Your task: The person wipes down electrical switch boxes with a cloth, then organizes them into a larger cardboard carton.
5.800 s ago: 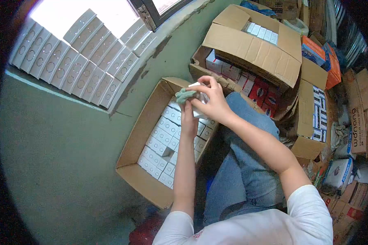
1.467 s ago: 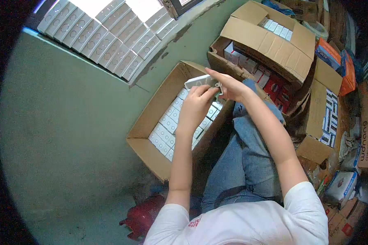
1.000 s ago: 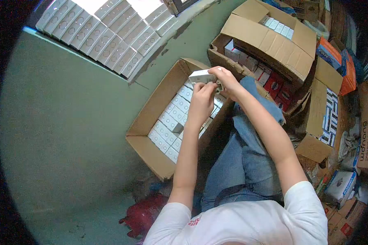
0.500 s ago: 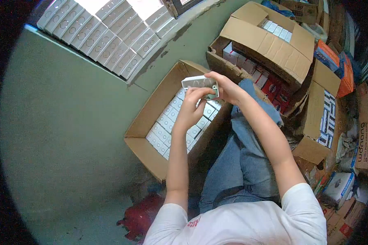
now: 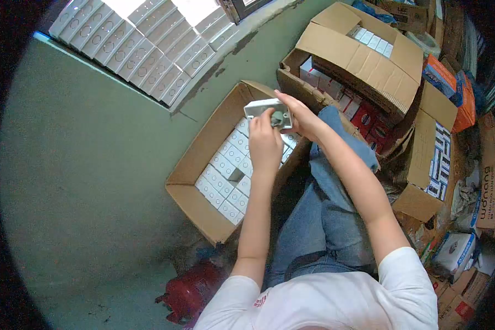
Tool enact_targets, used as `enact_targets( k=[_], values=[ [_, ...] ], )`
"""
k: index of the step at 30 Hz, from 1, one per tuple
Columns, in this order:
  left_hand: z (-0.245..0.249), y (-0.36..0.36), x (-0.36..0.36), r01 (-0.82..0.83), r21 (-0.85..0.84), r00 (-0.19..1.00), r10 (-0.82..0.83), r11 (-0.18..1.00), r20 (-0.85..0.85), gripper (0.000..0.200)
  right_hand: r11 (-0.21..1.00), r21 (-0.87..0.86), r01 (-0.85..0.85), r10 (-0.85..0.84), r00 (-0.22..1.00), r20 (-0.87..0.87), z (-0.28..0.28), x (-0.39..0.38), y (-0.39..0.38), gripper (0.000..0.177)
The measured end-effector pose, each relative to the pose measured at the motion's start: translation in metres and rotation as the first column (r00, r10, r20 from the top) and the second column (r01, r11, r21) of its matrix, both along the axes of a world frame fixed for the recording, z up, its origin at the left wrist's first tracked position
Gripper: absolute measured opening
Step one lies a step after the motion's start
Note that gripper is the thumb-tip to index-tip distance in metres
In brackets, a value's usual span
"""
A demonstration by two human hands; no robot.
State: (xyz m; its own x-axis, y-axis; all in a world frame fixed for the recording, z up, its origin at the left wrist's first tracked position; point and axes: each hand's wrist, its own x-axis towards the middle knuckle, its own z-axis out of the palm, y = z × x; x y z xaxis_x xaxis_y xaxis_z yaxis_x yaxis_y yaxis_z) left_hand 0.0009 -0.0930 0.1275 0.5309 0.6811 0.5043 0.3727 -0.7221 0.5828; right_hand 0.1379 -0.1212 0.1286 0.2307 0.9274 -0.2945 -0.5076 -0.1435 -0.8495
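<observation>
A white rectangular plastic box (image 5: 261, 104) with an open hollow side is held above the carton. My right hand (image 5: 300, 116) is closed around its right end. At the hollow side, the fingers of my left hand (image 5: 265, 132) reach in and pinch a small grey-green piece (image 5: 278, 118); its exact shape is unclear. Below both hands, an open cardboard carton (image 5: 195, 148) holds rows of similar white boxes (image 5: 221, 165) with round marks, and one dark gap shows among them.
Stacked white boxes (image 5: 115, 47) fill the window ledge at upper left. More open cartons (image 5: 363, 52) stand at upper right, one with red and white packages (image 5: 363, 118). A red object (image 5: 195, 289) lies on the floor at lower left. Orange boxes (image 5: 465, 102) are at far right.
My left hand has shifted slightly right, its fingers now deeper in the white box. The grey-green piece shows more clearly, and the gap among the boxes below has come into view.
</observation>
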Motion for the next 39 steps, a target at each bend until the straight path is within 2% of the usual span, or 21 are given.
enact_targets(
  k=[2, 3, 4, 7, 10, 12, 14, 16, 19, 20, 23, 24, 27, 28, 31, 32, 35, 36, 39],
  values=[
    [-0.007, 0.001, 0.005, 0.014, 0.047, 1.0, -0.013, 0.999, -0.013, 0.039, 0.999, -0.02, -0.038, 0.037, 0.997, -0.068, -0.004, 0.004, 0.003, 0.06],
    [-0.006, 0.003, 0.006, 0.022, 0.007, 1.0, -0.022, 1.0, -0.001, 0.039, 0.998, -0.029, -0.058, 0.055, 0.993, -0.103, -0.002, 0.004, 0.003, 0.06],
    [-0.005, 0.004, 0.006, 0.032, -0.034, 0.999, -0.032, 0.999, 0.011, 0.039, 0.999, -0.041, 0.001, -0.001, 1.0, 0.0, 0.004, -0.002, -0.001, 0.051],
    [-0.002, 0.005, 0.007, 0.047, -0.076, 0.997, -0.043, 0.996, 0.057, 0.037, 0.996, -0.041, 0.083, -0.081, 0.996, 0.031, -0.012, -0.005, 0.005, 0.046],
    [-0.002, 0.003, 0.006, 0.052, -0.044, 0.987, -0.045, 0.998, 0.156, 0.036, 1.0, 0.007, 0.0, 0.0, 0.999, -0.047, -0.012, -0.002, 0.002, 0.041],
    [-0.001, -0.001, 0.006, 0.062, -0.061, 0.974, -0.047, 0.996, 0.222, 0.037, 0.998, 0.049, 0.026, -0.025, 1.0, -0.014, -0.018, -0.001, 0.003, 0.038],
    [-0.002, -0.007, 0.009, 0.037, -0.096, 0.948, -0.005, 0.995, 0.318, 0.038, 0.992, 0.09, 0.09, -0.092, 0.996, 0.013, -0.029, -0.004, 0.008, 0.035],
    [-0.007, -0.008, 0.01, 0.005, -0.074, 0.923, 0.024, 0.997, 0.385, 0.037, 0.994, 0.056, 0.093, -0.087, 0.99, -0.108, -0.028, -0.004, 0.01, 0.032],
    [-0.012, 0.001, 0.009, -0.185, -0.11, 0.894, 0.214, 0.977, 0.393, 0.034, 0.992, 0.042, 0.12, -0.11, 0.975, -0.194, -0.025, -0.002, 0.011, 0.033],
    [-0.011, 0.005, 0.006, -0.239, -0.088, 0.916, 0.255, 0.967, 0.31, 0.034, 0.991, 0.043, 0.129, -0.118, 0.971, -0.209, -0.024, -0.003, 0.011, 0.034],
    [-0.004, 0.015, 0.006, -0.299, -0.255, 0.885, 0.367, 0.92, 0.287, 0.032, 0.979, 0.165, 0.122, -0.108, 0.99, -0.089, -0.028, -0.009, 0.011, 0.037],
    [-0.003, 0.02, 0.006, -0.307, -0.263, 0.879, 0.379, 0.914, 0.289, 0.032, 0.979, 0.167, 0.114, -0.109, 0.993, -0.038, -0.028, -0.011, 0.011, 0.038],
    [-0.012, 0.033, 0.008, -0.122, -0.462, 0.851, 0.332, 0.879, 0.407, 0.032, 0.981, 0.171, 0.087, -0.107, 0.988, 0.11, -0.025, -0.019, 0.011, 0.043],
    [-0.016, 0.037, 0.007, 0.081, -0.566, 0.816, 0.271, 0.82, 0.51, 0.033, 0.98, 0.154, 0.127, -0.148, 0.98, 0.136, -0.014, -0.02, 0.008, 0.039],
    [-0.018, 0.042, -0.008, 0.052, -0.224, 0.969, 0.005, 0.973, 0.248, 0.032, 0.966, 0.152, 0.208, -0.237, 0.949, 0.208, -0.022, -0.014, 0.01, 0.034],
    [-0.017, 0.04, -0.011, 0.184, -0.394, 0.964, -0.087, 0.901, 0.252, 0.031, 0.973, 0.122, 0.198, -0.219, 0.958, 0.186, -0.025, -0.011, 0.01, 0.03],
    [-0.013, 0.047, -0.027, 0.171, -0.376, 0.98, -0.119, 0.911, 0.158, 0.031, 0.976, 0.162, 0.146, -0.177, 0.965, 0.194, -0.033, -0.012, 0.012, 0.026],
    [-0.016, 0.049, -0.034, 0.145, -0.33, 0.987, -0.113, 0.933, 0.114, 0.031, 0.975, 0.183, 0.127, -0.164, 0.965, 0.205, -0.029, -0.013, 0.01, 0.031],
    [-0.033, 0.05, -0.053, 0.048, -0.377, 0.94, 0.085, 0.925, 0.33, 0.028, 0.989, 0.093, 0.117, -0.128, 0.983, 0.13, -0.008, -0.011, 0.007, 0.042]
  ],
)
